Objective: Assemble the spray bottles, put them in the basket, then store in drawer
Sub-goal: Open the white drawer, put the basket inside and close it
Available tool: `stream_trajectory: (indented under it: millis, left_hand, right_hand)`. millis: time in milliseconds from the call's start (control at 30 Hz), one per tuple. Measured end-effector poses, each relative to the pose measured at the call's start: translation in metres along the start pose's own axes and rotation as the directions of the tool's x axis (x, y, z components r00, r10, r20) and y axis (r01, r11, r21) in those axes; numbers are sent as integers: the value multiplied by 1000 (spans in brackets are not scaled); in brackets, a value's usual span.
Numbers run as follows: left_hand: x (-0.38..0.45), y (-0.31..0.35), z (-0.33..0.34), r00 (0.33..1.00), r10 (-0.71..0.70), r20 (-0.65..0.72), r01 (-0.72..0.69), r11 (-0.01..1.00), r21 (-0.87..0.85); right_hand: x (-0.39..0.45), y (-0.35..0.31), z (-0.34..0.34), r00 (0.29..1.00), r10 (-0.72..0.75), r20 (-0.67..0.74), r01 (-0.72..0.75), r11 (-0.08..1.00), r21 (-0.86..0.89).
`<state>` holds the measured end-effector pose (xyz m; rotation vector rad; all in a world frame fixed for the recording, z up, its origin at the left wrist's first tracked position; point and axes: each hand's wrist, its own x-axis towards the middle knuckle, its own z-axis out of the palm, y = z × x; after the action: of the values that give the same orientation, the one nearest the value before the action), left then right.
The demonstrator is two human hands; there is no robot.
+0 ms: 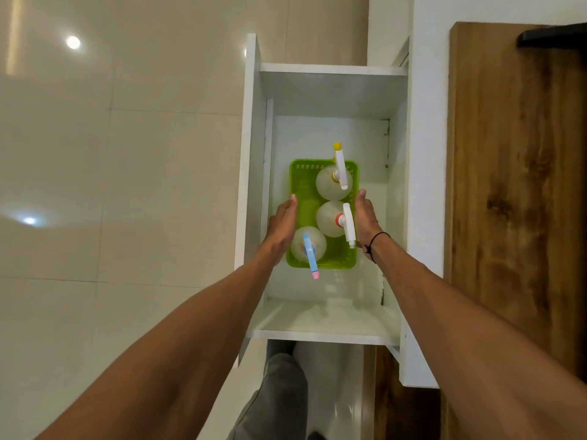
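Observation:
A green plastic basket (303, 188) sits low inside the open white drawer (320, 335). Three clear spray bottles stand in it. One with a yellow collar and nozzle (327, 187) is at the far end, one with a red collar (327, 219) is in the middle, and one with a blue trigger head and pink tip (301, 247) is nearest me. My left hand (282, 223) lies flat against the basket's left side. My right hand (365, 217), with a black cord on its wrist, presses on the right side. The basket is held between both hands.
The drawer's walls stand close around the basket, with bare white floor beyond it and in front of it. A wooden countertop (508, 185) lies to the right. Glossy beige floor tiles (127, 185) spread to the left. My trouser leg (279, 392) shows below the drawer front.

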<state>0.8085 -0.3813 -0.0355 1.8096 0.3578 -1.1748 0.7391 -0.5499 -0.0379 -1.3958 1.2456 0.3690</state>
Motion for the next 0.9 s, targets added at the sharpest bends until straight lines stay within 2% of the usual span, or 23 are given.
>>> stream_trajectory:
  millis: [167, 267, 367, 467, 533, 633, 733, 800, 900]
  left_hand:
    - [-6, 5, 1, 1000, 12, -3, -12, 996, 92]
    - [-21, 16, 1, 997, 45, -62, -33, 984, 177]
    - [-44, 34, -8, 976, 145, -165, -106, 969, 222]
    - [-68, 54, -29, 935, 283, -214, -232, 944, 234]
    - [-81, 65, -46, 909, 309, -279, -262, 945, 194]
    - [-93, 77, -69, 847, 319, -425, -265, 947, 183]
    - [-97, 78, -86, 788, 306, -535, -223, 951, 215]
    - [-99, 73, -88, 837, 240, -492, -176, 969, 173]
    - [-101, 64, -87, 927, 161, -339, -110, 980, 163]
  right_hand:
    - [-2, -3, 1, 1000, 1, 4, -1, 1000, -24]
    - [-18, -11, -2, 1000, -3, -27, 1, 997, -83]
    - [-49, -17, -8, 996, -45, -82, 18, 955, -296]
    - [-86, -17, -13, 959, -280, -54, 194, 781, -594]
    - [-107, -18, -13, 905, -425, -18, 296, 660, -691]
    - [-132, -20, -5, 851, -523, 34, 370, 553, -747]
    - [-150, -25, 10, 816, -555, 159, 432, 405, -806]
    - [-160, -31, 22, 755, -600, 263, 503, 272, -820]
    - [-169, -37, 43, 577, -647, 498, 636, -26, -771]
